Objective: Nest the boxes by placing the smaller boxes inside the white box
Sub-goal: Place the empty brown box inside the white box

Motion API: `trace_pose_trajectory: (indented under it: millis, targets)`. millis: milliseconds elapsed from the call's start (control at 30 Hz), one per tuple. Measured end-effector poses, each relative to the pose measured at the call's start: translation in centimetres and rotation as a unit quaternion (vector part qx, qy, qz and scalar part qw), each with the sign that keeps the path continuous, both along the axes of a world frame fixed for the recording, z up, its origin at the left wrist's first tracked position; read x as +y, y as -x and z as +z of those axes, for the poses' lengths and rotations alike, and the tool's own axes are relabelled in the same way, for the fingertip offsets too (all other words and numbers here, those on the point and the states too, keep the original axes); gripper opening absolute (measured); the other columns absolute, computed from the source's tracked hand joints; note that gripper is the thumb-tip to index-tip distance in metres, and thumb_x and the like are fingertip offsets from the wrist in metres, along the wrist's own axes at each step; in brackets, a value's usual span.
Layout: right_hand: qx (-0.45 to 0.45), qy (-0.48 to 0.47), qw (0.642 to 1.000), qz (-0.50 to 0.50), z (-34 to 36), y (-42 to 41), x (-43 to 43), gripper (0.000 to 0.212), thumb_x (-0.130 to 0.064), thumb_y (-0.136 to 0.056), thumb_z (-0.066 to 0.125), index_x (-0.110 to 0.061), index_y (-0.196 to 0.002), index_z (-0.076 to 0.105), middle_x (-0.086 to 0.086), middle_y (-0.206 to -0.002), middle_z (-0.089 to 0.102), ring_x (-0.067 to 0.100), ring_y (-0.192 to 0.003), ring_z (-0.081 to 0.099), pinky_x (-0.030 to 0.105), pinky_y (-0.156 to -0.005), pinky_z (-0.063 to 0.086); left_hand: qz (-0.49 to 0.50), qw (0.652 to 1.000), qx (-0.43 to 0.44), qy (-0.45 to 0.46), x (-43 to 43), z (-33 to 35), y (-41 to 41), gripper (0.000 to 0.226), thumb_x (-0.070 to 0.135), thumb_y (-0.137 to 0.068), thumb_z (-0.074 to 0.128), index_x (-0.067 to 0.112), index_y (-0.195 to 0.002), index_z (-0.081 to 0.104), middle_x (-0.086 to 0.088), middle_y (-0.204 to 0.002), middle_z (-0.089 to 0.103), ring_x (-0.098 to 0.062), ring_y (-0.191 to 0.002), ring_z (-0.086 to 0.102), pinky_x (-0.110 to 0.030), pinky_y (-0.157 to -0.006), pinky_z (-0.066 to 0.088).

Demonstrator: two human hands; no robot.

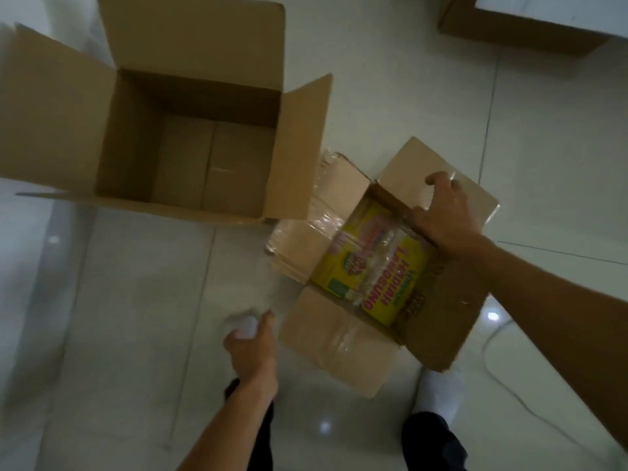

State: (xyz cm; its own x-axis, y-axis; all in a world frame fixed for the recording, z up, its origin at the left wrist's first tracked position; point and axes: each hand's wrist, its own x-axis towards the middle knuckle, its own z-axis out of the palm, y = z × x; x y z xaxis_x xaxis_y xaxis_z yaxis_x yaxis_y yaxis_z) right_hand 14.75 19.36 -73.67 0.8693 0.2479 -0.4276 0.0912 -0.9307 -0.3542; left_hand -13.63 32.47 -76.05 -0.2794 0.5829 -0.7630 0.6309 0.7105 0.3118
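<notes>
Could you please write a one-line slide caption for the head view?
Right hand grips a flap of the smaller box beside the large open box; left hand hovers.

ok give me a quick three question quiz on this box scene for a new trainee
1. True or false: the right hand grips the rim of the smaller box.
2. Multiple choice: what shows inside the smaller box? A) nothing B) a yellow printed pack C) a white box
3. Short answer: what state is the large box, and where does it sit relative to the smaller one?

Key
1. True; its fingers curl over the far flap edge.
2. B
3. Open and empty, flaps spread, on the tiled floor to the left of the smaller box. The left hand is near the floor; its grip is unclear.
</notes>
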Motion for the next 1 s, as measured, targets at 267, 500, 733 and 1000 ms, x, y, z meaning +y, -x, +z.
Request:
trace_pose_trajectory:
  millis: [267, 500, 733, 1000]
  targets:
    - [0.020, 0.101, 0.988, 0.113, -6.0, -9.7, -7.0, 0.088, -0.037, -0.072, 0.072, -0.014, -0.142, 0.024, 0.016, -0.148, 0.033, 0.034, -0.137, 0.031, 0.055, -0.111, 0.021, 0.095, 0.995, -0.009, 0.008, -13.1, -5.2, -2.4, 0.065, 0.026, -0.071, 0.081, -0.002, -0.120, 0.048, -0.020, -0.118, 0.062, -0.031, -0.096, 0.060, -0.040, -0.085, 0.051]
    - [0.038, 0.075, 0.992, 0.094, -5.3, -10.3, -10.2, 0.041, -0.021, -0.082, 0.058, -0.005, -0.119, 0.048, 0.021, -0.116, 0.058, 0.038, -0.103, 0.056, 0.038, -0.075, 0.044, -0.024, 0.986, 0.035, -0.163, -12.7, -4.9, -2.7, 0.045, 0.014, -0.078, 0.072, 0.000, -0.119, 0.058, -0.020, -0.117, 0.064, -0.036, -0.106, 0.060, -0.035, -0.086, 0.047]
    - [0.054, 0.110, 0.992, 0.033, -2.3, -5.5, -14.6, 0.024, -0.013, -0.085, 0.047, -0.007, -0.107, 0.053, 0.020, -0.101, 0.061, 0.029, -0.079, 0.052, 0.036, -0.066, 0.044, -0.121, 0.974, 0.022, -0.191, -9.3, -1.7, -3.5, 0.035, 0.010, -0.072, 0.069, 0.011, -0.107, 0.062, -0.012, -0.092, 0.070, -0.027, -0.077, 0.064, -0.031, -0.067, 0.048]
    - [0.100, 0.106, 0.986, -0.079, -0.4, 2.7, -19.3, 0.018, -0.010, -0.088, 0.046, -0.004, -0.102, 0.056, 0.016, -0.089, 0.061, 0.029, -0.077, 0.057, 0.036, -0.067, 0.051, -0.282, 0.930, -0.052, -0.230, -7.6, 0.8, -6.8, 0.024, 0.003, -0.080, 0.057, 0.013, -0.100, 0.066, -0.002, -0.081, 0.065, -0.018, -0.072, 0.057, -0.023, -0.060, 0.040]
